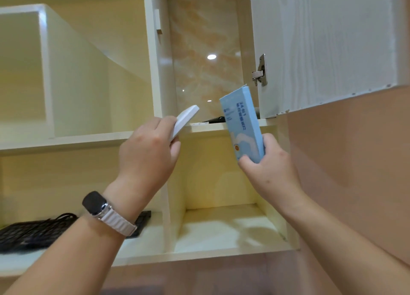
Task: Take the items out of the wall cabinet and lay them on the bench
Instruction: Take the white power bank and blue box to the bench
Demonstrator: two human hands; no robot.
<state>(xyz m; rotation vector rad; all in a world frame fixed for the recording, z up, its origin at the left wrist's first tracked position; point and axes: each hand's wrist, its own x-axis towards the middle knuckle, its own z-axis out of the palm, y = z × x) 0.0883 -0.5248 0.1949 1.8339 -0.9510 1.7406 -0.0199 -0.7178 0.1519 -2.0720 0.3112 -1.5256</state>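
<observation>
Gripping 1 item each, both hands are raised in front of the wall cabinet (155,50). The left hand (147,151) is curling its fingers around the lower end of a flat white object (185,119); the free end of that object is pointing up and to the right, toward the cabinet's open compartment. A dark watch (95,202) on a pale band is sitting on the left wrist. The right hand (269,168) is pinching the bottom of a light blue box (243,126) between thumb and fingers; the box is standing nearly upright, tilted slightly left, and its upper part is overlapping the front edge of the cabinet's shelf (207,126).

Behind the box, on that shelf inside the cabinet, a dark item (214,119) is lying flat; its kind cannot be determined. The cabinet door (321,44) is hanging open to the right of the compartment, with a metal hinge (260,71) showing at its inner edge. Below the cabinet's left section, a black keyboard (33,230) with a coiled black cable is resting on a lower shelf. The bench is not appearing in this view.
</observation>
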